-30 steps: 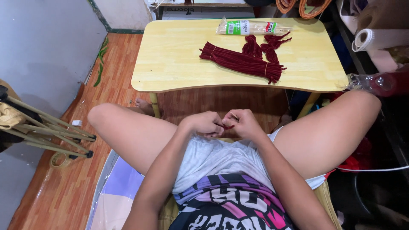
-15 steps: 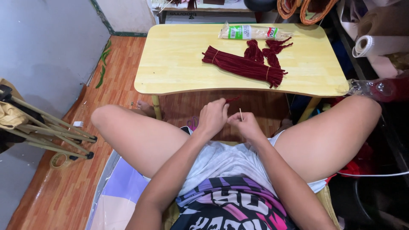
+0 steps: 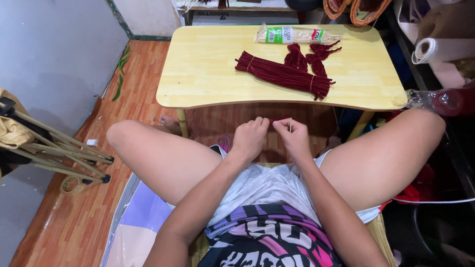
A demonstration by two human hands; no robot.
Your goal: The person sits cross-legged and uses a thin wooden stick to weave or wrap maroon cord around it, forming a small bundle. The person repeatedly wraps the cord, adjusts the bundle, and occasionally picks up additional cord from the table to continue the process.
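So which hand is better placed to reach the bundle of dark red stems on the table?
Probably the right hand: it is nearer the bundle, which lies toward the table's right side. It pinches a thin stick, though; the left hand is close too.

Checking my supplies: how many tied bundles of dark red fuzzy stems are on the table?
1: the tied bundle lies across the middle of the yellow table. Beside it sit loose twisted red pieces; more may be hidden.
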